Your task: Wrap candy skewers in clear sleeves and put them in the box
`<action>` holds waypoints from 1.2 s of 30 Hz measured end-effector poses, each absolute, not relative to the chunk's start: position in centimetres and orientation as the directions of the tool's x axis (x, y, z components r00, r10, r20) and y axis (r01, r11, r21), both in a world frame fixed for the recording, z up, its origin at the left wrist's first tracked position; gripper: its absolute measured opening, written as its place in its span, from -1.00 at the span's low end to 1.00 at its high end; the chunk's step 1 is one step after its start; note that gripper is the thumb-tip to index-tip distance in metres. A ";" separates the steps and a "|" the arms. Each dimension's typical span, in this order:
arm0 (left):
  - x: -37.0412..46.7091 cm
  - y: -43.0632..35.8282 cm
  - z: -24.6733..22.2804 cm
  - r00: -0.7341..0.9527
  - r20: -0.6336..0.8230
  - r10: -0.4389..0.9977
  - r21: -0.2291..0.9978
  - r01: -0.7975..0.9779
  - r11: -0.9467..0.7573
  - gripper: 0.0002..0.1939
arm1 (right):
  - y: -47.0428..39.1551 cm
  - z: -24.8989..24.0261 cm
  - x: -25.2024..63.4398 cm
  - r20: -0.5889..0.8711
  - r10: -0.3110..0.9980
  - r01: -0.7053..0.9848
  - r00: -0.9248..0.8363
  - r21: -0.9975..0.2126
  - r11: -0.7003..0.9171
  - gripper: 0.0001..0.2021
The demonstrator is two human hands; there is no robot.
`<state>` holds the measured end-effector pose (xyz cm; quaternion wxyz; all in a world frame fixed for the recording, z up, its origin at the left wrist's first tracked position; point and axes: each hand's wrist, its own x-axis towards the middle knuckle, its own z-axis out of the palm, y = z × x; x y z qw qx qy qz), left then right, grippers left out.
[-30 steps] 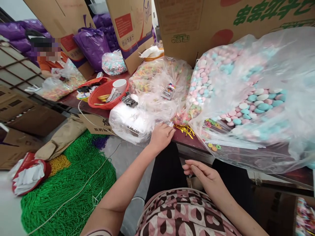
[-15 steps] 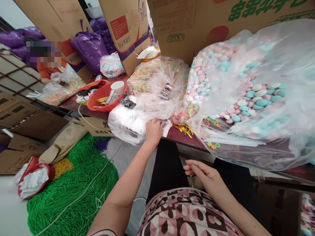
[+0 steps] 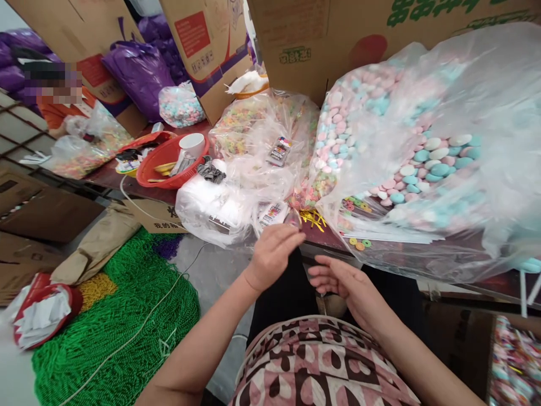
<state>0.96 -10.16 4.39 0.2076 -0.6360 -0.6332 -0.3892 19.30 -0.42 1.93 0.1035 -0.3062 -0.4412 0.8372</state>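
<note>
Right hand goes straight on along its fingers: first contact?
Probably the left hand, just across the gap from the right hand's fingertips. Depth is unclear, so it might pass above or below.

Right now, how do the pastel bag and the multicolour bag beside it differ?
Size: the pastel bag looks much larger than the multicolour bag. Contents: the pastel bag holds smooth pink, white and blue pieces; the multicolour bag holds smaller yellow, green and orange ones. Both are see-through plastic, lying on the table.
</note>
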 end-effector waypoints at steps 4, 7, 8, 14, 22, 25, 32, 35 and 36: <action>5.2 -10.1 5.6 0.124 0.712 0.691 0.259 0.868 -0.423 -0.80 | 1.3 2.7 19.0 -0.362 0.418 -0.059 -0.833 -0.694 -0.718 -0.50; 6.8 -9.8 5.4 0.148 0.703 0.696 0.311 0.816 -0.488 -0.81 | 2.7 3.0 19.4 -0.367 0.528 -0.145 -0.765 -0.701 -0.698 -0.61; 7.0 -9.6 5.3 0.140 0.696 0.704 0.339 0.801 -0.494 -0.79 | 3.0 3.1 19.7 -0.381 0.569 -0.154 -0.729 -0.718 -0.679 -0.65; 8.0 -8.8 4.5 -0.270 0.354 0.895 0.848 0.497 -0.186 -0.46 | 3.6 3.6 21.6 -0.321 0.765 -0.179 -0.559 -0.854 -0.489 -0.70; 9.3 -7.3 4.1 -0.270 -0.402 0.875 0.882 -0.373 0.289 -0.65 | 3.6 3.2 23.3 -0.129 0.855 -0.100 -0.503 -0.974 -0.205 -0.70; 8.8 -7.5 4.0 -0.325 -0.400 0.857 0.898 -0.325 0.296 -0.68 | 4.1 3.0 23.6 -0.145 0.853 -0.074 -0.501 -0.975 -0.209 -0.80; 8.0 -7.5 3.8 -0.371 -0.214 0.904 0.966 0.058 0.252 -0.61 | 3.6 2.3 23.9 -0.165 0.861 0.026 -0.481 -0.984 -0.174 -0.69; 8.4 -7.4 3.3 -0.342 -0.231 0.911 0.968 0.014 0.250 -0.64 | 3.4 2.2 24.1 -0.148 0.859 0.055 -0.490 -0.989 -0.139 -0.67; 8.5 -7.4 3.1 -0.336 -0.242 0.910 0.967 -0.009 0.254 -0.66 | 3.4 2.2 24.2 -0.150 0.864 0.062 -0.481 -0.989 -0.137 -0.67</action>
